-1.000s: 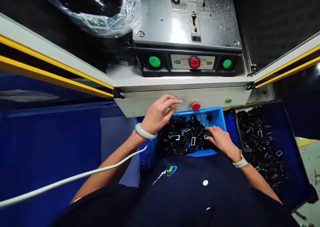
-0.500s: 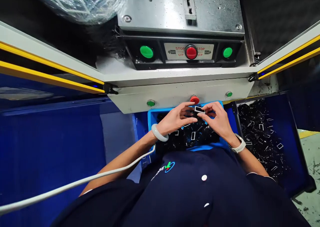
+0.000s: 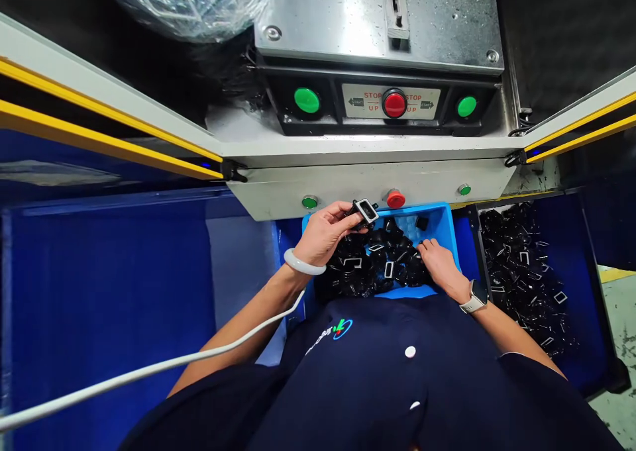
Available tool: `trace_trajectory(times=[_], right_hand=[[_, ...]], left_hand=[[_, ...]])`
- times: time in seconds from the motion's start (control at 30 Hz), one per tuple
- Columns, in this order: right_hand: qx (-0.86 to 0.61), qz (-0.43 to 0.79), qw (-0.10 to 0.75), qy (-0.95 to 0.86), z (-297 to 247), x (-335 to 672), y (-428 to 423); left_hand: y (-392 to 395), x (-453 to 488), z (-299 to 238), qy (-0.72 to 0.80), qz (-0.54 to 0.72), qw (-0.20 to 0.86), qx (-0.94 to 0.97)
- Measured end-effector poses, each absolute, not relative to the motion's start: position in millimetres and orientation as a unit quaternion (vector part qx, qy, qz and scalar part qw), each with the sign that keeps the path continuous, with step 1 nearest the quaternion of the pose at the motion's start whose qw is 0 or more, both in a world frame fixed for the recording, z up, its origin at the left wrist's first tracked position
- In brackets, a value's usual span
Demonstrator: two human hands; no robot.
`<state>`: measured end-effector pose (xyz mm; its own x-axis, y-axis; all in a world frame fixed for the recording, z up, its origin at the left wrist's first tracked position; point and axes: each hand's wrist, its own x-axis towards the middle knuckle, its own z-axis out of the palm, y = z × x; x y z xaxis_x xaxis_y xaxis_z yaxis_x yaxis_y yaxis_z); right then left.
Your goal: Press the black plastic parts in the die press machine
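Note:
My left hand [image 3: 325, 232] is closed on a small black plastic part with a white rectangular rim [image 3: 366, 210], held above the left side of a blue bin [image 3: 451, 236]. In the bin lies a heap of similar black parts [image 3: 392, 255], several showing white rectangular rims. My right hand [image 3: 440, 262] is down in the bin's right side, fingers curled in against the heap. Its fingertips are partly hidden, and what they hold, if anything, cannot be made out.
Behind the bin stands a machine panel with a red button [image 3: 395, 199] and green buttons. Above it is a metal plate [image 3: 338, 20]. To the right, a second blue container [image 3: 579, 252] holds more black parts. A white cable [image 3: 199, 356] crosses by my left arm.
Both hands were together at one rimmed part. Now my left hand alone holds a rimmed part, farther left, and my right hand has moved down into the bin. The view has shifted slightly.

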<state>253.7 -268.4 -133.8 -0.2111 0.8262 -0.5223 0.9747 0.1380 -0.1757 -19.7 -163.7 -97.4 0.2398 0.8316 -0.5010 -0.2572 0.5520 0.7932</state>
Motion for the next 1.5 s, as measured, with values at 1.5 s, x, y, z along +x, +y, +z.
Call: trace_trajectory(times=[1.5], right_hand=[[0.713,-0.063,-0.297,0.632,69.8,174.2,157.3]], left_hand=[[87.6,4.6,22.5,0.454,0.626,0.391,0.498]])
